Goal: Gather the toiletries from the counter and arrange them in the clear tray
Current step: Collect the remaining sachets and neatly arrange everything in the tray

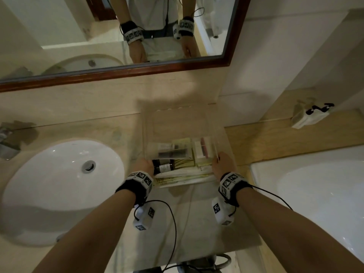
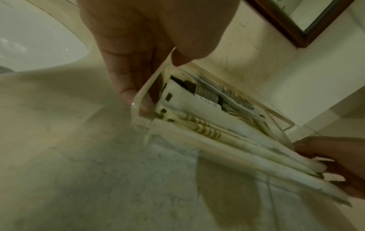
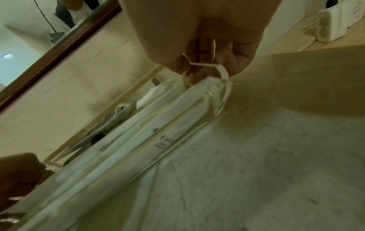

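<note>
The clear tray (image 1: 145, 134) stands on the marble counter to the right of the sink, and I hold it at both near corners. My left hand (image 1: 145, 164) pinches the left wall (image 2: 150, 87), fingers outside and thumb over the rim. The right hand (image 1: 221, 161) pinches the right near corner (image 3: 225, 87) in the same way. Inside lie long white packets (image 2: 237, 148) (image 3: 138, 137) along the near wall, a dark bottle (image 1: 163, 167) at the left, and small boxes and tubes (image 1: 199, 152) behind. The picture is blurred around the tray.
A white oval sink (image 1: 65, 182) lies to the left, with a faucet (image 1: 7, 142) at the far left edge. A wood-framed mirror (image 1: 137, 69) hangs behind. A bathtub (image 1: 315, 194) is to the right, and a white box (image 1: 309, 117) sits on the wooden ledge.
</note>
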A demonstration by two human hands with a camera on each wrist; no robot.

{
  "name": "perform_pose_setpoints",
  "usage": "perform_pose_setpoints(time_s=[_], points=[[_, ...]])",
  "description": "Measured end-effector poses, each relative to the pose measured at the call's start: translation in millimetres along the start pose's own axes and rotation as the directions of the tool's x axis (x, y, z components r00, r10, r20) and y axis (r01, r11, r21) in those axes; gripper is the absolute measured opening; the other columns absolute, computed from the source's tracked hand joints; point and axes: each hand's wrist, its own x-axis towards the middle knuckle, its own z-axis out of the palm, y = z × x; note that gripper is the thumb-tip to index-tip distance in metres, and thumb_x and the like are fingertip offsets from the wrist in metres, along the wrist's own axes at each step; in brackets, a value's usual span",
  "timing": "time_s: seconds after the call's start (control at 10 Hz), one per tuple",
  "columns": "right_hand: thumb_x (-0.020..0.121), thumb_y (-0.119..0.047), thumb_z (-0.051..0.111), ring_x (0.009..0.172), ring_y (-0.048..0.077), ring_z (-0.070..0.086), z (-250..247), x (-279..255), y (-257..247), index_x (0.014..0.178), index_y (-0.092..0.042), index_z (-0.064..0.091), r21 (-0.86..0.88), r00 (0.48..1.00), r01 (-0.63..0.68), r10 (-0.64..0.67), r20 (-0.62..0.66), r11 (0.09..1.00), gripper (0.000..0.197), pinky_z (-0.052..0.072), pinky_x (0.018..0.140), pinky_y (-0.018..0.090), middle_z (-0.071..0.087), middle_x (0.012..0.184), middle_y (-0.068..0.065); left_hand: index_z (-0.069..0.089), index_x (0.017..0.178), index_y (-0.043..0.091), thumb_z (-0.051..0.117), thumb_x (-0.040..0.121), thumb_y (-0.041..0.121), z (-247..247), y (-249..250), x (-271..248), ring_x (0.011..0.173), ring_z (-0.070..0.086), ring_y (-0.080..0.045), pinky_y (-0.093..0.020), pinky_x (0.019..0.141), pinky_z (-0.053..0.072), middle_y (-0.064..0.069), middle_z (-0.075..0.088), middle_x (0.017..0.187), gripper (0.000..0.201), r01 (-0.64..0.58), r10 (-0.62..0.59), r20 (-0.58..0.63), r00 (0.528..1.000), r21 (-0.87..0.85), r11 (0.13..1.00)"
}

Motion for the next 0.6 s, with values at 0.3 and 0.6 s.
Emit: perform_pose_setpoints(time_s=[0.3, 0.6], points=[[0.095, -0.012, 0.040, 0.076, 0.022, 0.045, -4.2, 12.9, -11.3, 0.087, -0.005, 0.047, 0.000, 1.000, -0.008, 0.008, -0.008, 1.000, 0.012, 0.033, 0.064, 0.029, 0.047, 0.087, 0.010, 0.037, 0.050, 0.010, 0.042, 0.095, 0.039, -5.9, 13.6, 4.9, 0.045, 0.035, -0.019, -0.024, 0.044, 0.023, -0.005, 0.038, 0.050, 0.054, 0.091, -0.104, -0.015, 0.994, -0.384, 0.919], [0.097, -0.040, 0.037, 0.113, 0.033, 0.053, -5.9, 9.0, -11.4, 0.129, 0.000, 0.045, 0.015, 0.939, -0.313, 0.307, 0.156, 0.950, 0.052, 0.041, 0.090, 0.035, 0.051, 0.132, 0.019, 0.043, 0.133, 0.003, 0.038, 0.098, 0.029, 4.5, -2.9, 14.1, 0.096, 0.062, -0.033, -0.033, 0.075, 0.053, -0.021, 0.055, 0.129, 0.044, 0.197, -0.121, 0.229, 0.966, -0.344, 0.918]])
